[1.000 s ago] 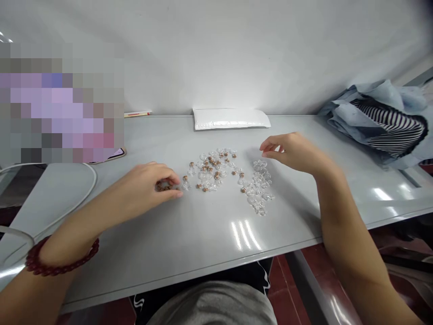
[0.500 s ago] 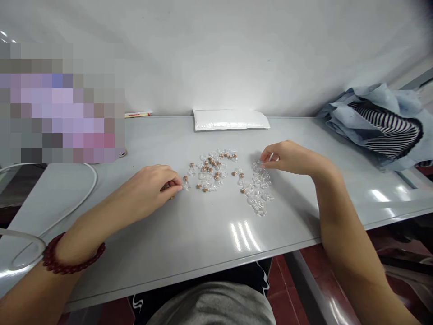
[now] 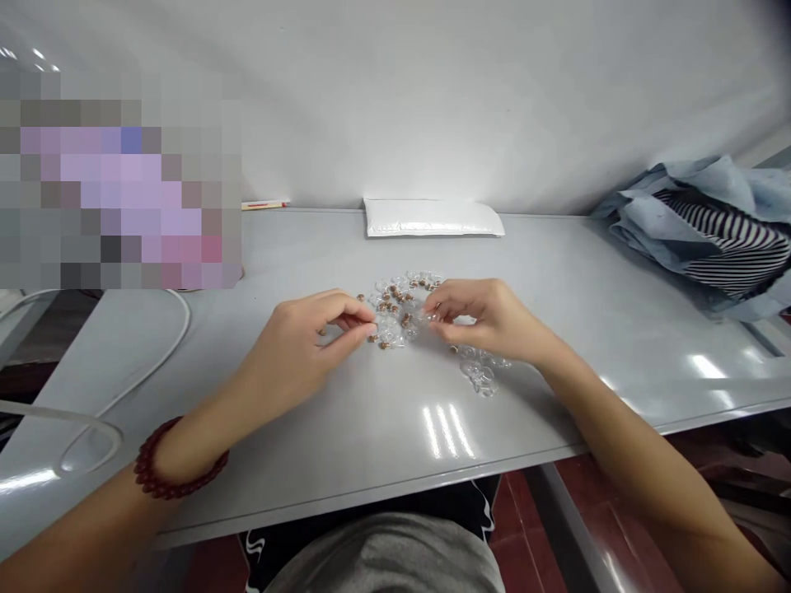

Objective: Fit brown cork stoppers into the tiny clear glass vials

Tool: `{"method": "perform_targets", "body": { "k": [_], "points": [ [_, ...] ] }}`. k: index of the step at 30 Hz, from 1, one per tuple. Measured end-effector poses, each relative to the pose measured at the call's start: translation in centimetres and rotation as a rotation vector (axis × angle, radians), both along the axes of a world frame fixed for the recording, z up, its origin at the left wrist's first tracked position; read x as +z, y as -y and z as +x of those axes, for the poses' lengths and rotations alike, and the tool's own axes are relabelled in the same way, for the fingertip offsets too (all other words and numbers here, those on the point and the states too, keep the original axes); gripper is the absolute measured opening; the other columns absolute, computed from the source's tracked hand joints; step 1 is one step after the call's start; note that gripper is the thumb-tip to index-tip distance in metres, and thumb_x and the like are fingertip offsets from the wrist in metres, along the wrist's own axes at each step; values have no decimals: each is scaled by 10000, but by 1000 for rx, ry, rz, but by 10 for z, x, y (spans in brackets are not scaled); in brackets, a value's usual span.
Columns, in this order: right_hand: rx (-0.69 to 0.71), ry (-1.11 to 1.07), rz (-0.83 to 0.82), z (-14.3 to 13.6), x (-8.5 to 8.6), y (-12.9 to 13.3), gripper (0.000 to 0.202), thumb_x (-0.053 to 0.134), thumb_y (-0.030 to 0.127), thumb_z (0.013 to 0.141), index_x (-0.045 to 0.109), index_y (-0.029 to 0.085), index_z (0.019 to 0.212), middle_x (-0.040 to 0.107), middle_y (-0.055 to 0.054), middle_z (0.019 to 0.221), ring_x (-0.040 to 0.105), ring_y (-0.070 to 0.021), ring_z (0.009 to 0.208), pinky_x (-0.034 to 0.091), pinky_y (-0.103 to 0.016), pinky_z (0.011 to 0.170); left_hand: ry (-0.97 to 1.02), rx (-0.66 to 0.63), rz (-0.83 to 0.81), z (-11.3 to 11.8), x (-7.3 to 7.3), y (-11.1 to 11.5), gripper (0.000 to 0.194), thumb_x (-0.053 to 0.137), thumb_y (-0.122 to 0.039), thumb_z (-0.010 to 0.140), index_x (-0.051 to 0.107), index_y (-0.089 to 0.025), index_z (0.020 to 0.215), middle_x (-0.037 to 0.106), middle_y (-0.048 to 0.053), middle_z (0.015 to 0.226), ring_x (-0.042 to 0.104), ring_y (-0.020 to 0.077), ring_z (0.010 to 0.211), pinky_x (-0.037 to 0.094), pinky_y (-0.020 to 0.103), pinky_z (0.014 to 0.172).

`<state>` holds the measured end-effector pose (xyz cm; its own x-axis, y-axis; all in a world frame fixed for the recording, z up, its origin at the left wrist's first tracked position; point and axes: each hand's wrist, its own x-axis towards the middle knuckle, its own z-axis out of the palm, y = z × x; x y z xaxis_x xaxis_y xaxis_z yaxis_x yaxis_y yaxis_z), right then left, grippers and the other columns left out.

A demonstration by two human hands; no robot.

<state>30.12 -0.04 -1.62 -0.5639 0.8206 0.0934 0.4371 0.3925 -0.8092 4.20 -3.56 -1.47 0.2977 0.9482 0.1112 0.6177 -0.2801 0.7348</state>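
My left hand [image 3: 315, 333] is closed in a pinch at the left edge of a cluster of small clear glass bottles with brown cork stoppers [image 3: 392, 305]. What sits between its fingertips, if anything, is too small to make out. Across from it, the thumb and forefinger of my right hand [image 3: 485, 321] pinch a small clear glass bottle [image 3: 426, 315] just above the cluster's right side. Below my right hand lies a heap of clear glass bottles [image 3: 479, 375], partly hidden by the hand. A brown cork [image 3: 322, 331] shows beside my left fingers.
A white padded envelope [image 3: 432, 219] rests against the wall at the back of the grey table [image 3: 346, 445]. Bundled blue and striped cloth [image 3: 710, 231] lies at the right. To the left are a white cable [image 3: 154, 362], a pen-like stick [image 3: 264, 205] and a blurred-out area.
My right hand has moved left from the clear heap to the corked cluster, bringing a small glass bottle. My left hand has shifted right, closer to it. The view has turned slightly.
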Motion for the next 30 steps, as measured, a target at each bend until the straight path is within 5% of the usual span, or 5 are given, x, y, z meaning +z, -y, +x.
{"method": "perform_targets", "body": {
  "k": [9, 19, 26, 30],
  "points": [
    [148, -139, -55, -22, -2, 19, 149, 654, 262, 890, 677, 174, 1008, 690, -40, 934, 654, -134, 804, 535, -280, 732, 151, -34, 104, 15, -2, 12, 86, 621, -284, 890, 687, -247, 850, 740, -28, 892, 662, 138, 793, 526, 234, 732],
    [114, -248, -161, -26, -2, 24, 118, 666, 207, 879, 684, 182, 993, 687, -28, 887, 674, -141, 785, 545, -300, 733, 76, -81, 140, 14, -1, 11, 161, 584, -344, 911, 703, -266, 836, 758, -12, 907, 676, 154, 759, 554, 260, 724],
    [-31, -479, -320, -37, -9, 29, 101, 639, 167, 868, 697, 164, 951, 689, -8, 746, 670, -131, 688, 574, -323, 714, 215, 8, 239, 18, -14, 17, 133, 627, -263, 918, 754, -291, 943, 749, -26, 995, 683, 138, 855, 564, 255, 782],
    [-186, -565, -325, -42, -8, 34, 80, 696, 181, 826, 708, 172, 905, 701, -3, 702, 662, -132, 633, 583, -324, 666, 410, 11, 109, 25, -21, 21, 178, 633, -246, 908, 754, -284, 1033, 711, 17, 1122, 667, 175, 1001, 574, 312, 870]
  ]
}}
